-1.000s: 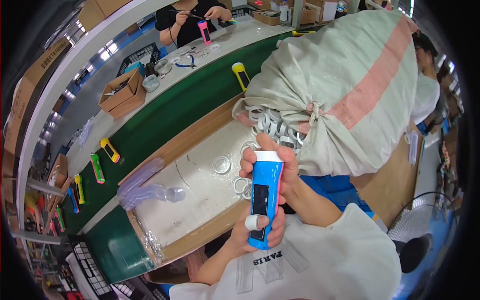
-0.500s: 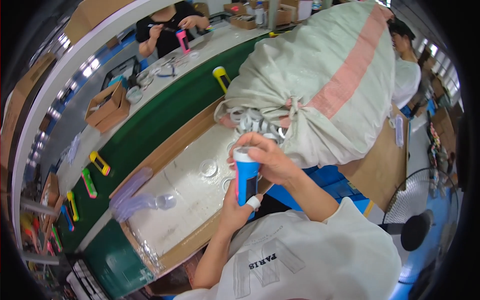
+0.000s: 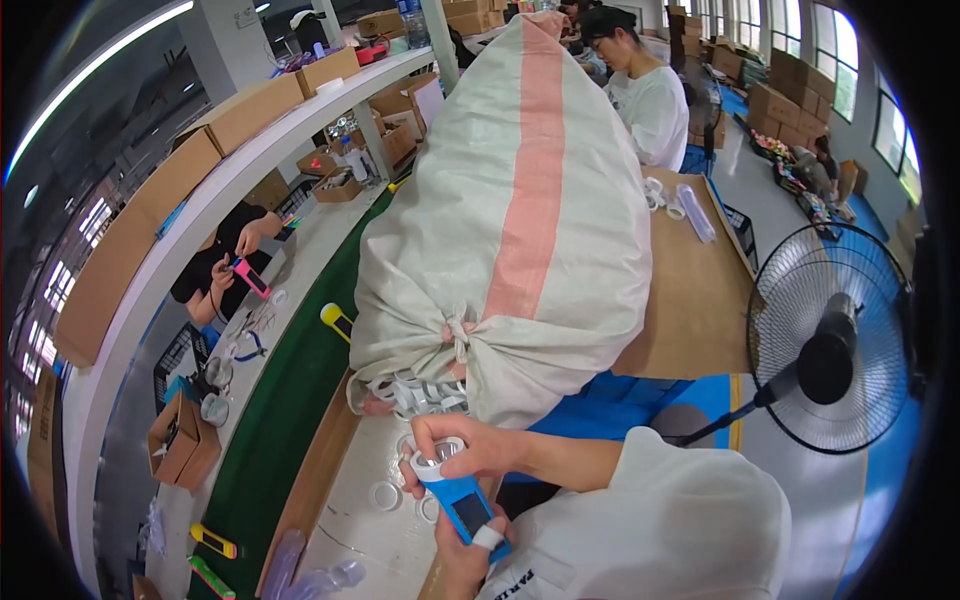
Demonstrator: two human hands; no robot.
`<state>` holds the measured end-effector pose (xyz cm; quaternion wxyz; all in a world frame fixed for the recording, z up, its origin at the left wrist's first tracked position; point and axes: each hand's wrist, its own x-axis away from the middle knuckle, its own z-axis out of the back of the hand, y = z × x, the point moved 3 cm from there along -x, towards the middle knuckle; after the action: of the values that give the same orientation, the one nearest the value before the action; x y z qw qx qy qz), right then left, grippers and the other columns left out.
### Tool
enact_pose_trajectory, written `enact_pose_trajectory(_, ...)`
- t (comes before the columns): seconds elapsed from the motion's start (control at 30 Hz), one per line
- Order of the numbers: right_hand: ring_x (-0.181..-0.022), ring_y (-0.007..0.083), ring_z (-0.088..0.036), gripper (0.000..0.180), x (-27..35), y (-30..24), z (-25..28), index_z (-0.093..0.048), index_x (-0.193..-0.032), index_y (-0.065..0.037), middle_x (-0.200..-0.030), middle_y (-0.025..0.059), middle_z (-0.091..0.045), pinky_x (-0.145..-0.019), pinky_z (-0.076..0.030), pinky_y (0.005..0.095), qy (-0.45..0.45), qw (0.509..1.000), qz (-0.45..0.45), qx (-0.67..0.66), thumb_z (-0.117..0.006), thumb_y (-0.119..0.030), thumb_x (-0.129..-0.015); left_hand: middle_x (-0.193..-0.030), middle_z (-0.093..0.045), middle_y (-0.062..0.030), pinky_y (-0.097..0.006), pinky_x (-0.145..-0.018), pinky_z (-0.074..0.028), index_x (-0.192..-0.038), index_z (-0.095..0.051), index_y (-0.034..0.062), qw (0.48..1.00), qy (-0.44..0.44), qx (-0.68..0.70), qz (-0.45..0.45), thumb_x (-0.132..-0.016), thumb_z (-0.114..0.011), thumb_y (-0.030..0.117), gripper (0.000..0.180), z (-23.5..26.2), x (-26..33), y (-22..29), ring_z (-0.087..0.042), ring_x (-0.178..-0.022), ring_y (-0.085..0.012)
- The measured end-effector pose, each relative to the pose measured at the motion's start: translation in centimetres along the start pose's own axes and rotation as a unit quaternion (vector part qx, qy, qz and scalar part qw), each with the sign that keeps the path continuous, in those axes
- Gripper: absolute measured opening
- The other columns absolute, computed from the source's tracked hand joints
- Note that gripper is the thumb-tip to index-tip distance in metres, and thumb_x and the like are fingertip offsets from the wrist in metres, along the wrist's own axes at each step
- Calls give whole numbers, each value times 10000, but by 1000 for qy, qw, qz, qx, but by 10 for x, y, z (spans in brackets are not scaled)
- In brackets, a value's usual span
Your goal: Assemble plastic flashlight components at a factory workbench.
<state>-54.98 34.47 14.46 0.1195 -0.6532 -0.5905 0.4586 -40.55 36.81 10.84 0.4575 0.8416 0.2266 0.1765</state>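
Observation:
A blue flashlight (image 3: pixel 462 503) with a dark panel on its side is held head up and tilted in front of my body. My left hand (image 3: pixel 460 565) wraps round its lower part, and a white band covers the thumb. At the wide head sits a white ring (image 3: pixel 437 460). My right hand (image 3: pixel 478 446) has its fingers curled over and around this ring, gripping it at the rim. More white rings (image 3: pixel 383 496) lie below, in the shallow cardboard tray (image 3: pixel 355 535).
A big tied woven sack (image 3: pixel 590 240) fills the middle, with white rings (image 3: pixel 418 395) at its mouth. A fan (image 3: pixel 825 365) stands at right. Yellow flashlights (image 3: pixel 213 541) lie on the green belt (image 3: pixel 270 425). Across it, a person's hands hold a pink flashlight (image 3: pixel 250 277).
The view has swung right and up, so the sack and fan show more fully. Both hands keep hold of the flashlight, which now leans with its head to the left.

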Motion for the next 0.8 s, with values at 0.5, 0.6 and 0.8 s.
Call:
enact_pose_trajectory(0.5,-946,202,-624,338,-4,15,39,-510,-1151,-31,-1051,112,-605,-829,-534,345,168,979,-82,-85,-618,-245,-914,-985,-589,-108,-321,-649,-534,-1239,-461,12,992,49,102,50,-790,-734,180,552,29,-35,-13,-615,-799,-189)
enact_pose_trajectory(0.6,-1007,227,-609,357,-10,25,43,-525,-1142,-38,-1119,121,-584,-882,-518,378,230,969,-89,-15,-641,-273,-898,-982,-599,-95,-316,-760,-500,-1283,-412,1,949,193,-241,-66,-761,-772,167,656,46,-30,-7,-601,-857,-195)
enact_pose_trajectory(0.8,-1004,216,-611,326,-16,35,38,-543,-1124,-17,-1091,118,-598,-842,-528,379,170,980,-102,2,-631,-242,-906,-839,-556,-82,-298,-567,-490,-1185,-456,20,987,135,-76,30,-709,-733,38,551,47,-20,-13,-578,-656,-186)
